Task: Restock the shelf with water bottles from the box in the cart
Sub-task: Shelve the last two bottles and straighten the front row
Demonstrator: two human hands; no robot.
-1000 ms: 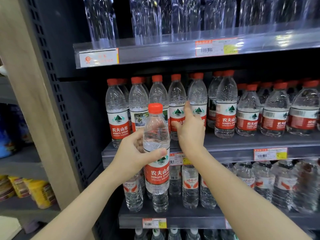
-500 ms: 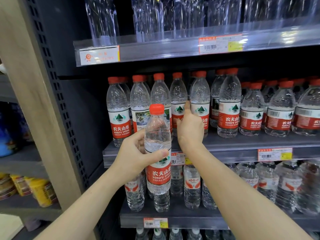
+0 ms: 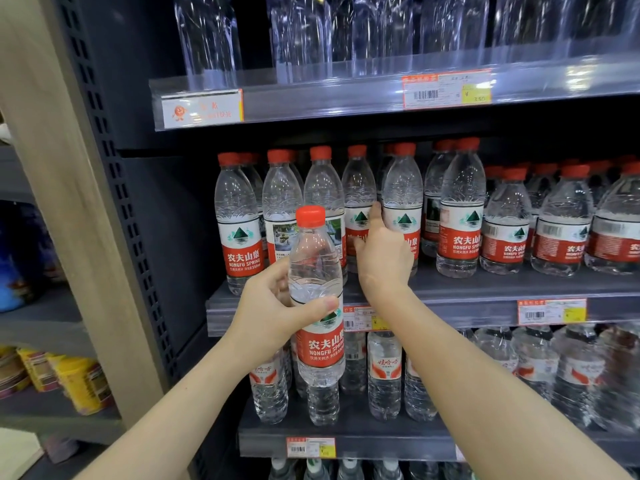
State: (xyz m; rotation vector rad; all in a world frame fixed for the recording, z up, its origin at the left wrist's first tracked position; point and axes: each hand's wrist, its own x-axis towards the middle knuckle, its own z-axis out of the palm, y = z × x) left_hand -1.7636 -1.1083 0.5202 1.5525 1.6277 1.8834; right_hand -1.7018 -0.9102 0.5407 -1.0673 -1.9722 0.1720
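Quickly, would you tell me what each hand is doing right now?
Left hand: holds a clear plastic red-capped water bottle.
Right hand: open, fingers touching shelved bottles.

We read "农夫山泉 NONGFU SPRING" and "550ml" in white on the red label of the leftmost shelf bottle [image 3: 239, 237]. The held bottle [image 3: 320, 348] carries the same brand. A lower bottle [image 3: 384, 372] shows "娃哈哈" in red. The upper price tag [image 3: 446, 88] shows "3.50".

You have a clear water bottle [image 3: 316, 268] with a red cap and red label upright in your left hand [image 3: 277, 317], just in front of the middle shelf [image 3: 467, 303]. Matching bottles [image 3: 462, 209] stand upright in rows on that shelf. Your right hand [image 3: 382, 258] touches two of them.
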